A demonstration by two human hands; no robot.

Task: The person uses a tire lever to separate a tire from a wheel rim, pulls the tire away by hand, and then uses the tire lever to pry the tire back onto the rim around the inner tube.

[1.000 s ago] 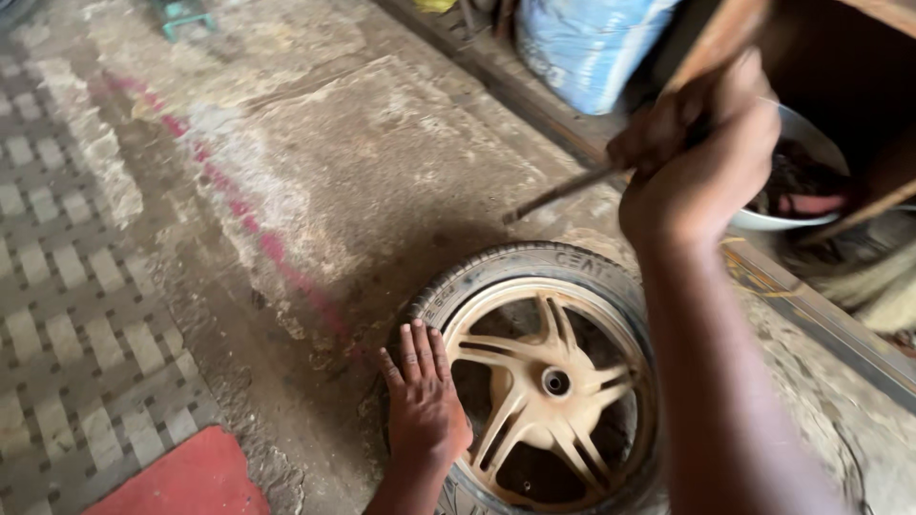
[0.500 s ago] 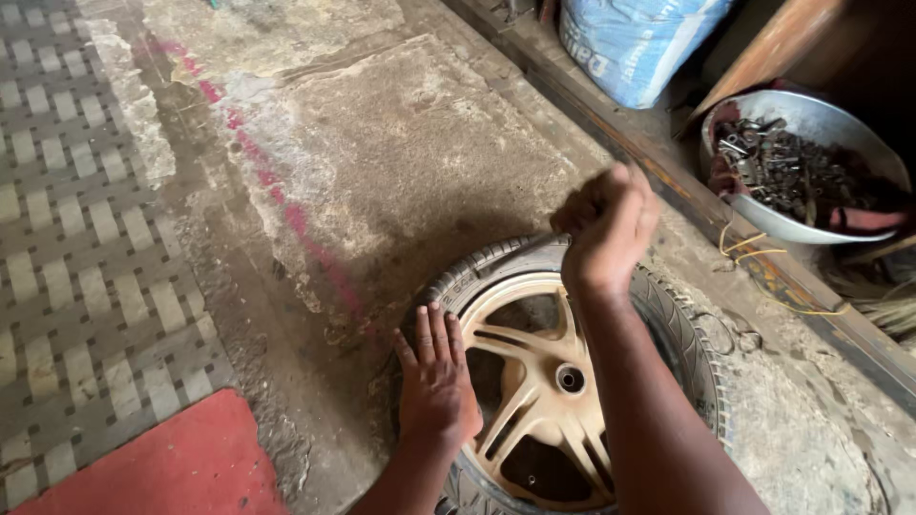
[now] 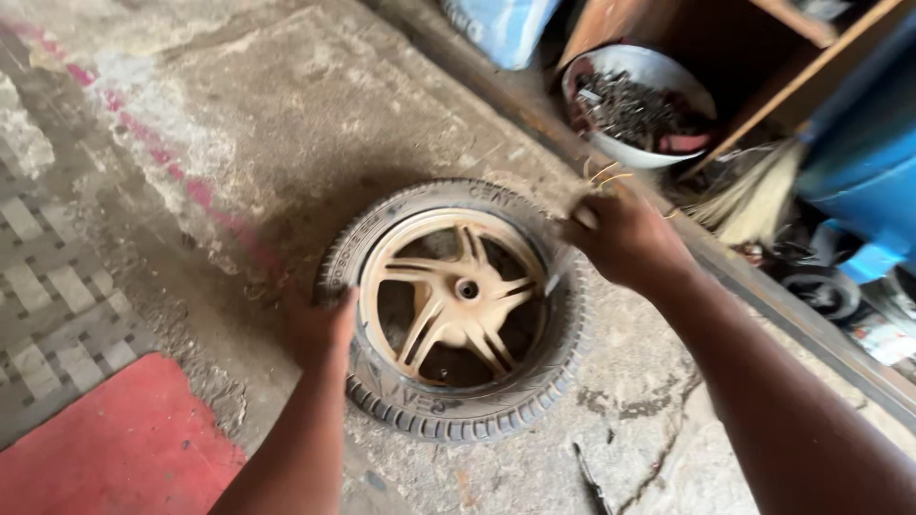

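Since a second ago the right hand (image 3: 625, 238) has come down from the metal bowl (image 3: 637, 105) to the tyre's (image 3: 458, 305) far edge, fingers curled shut around something thin I cannot identify. The left hand (image 3: 324, 324), blurred, presses on the near-left sidewall, so steadying the wheel lying flat on the concrete floor (image 3: 239, 124) seems wise.

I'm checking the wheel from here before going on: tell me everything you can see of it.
The wheel lies flat on the dusty concrete floor. A black treaded rubber tyre sits around a tan spoked rim, metal by the look, with a small hub hole at the centre. The left hand rests on its left edge; the right hand is over its upper right edge, blurred.
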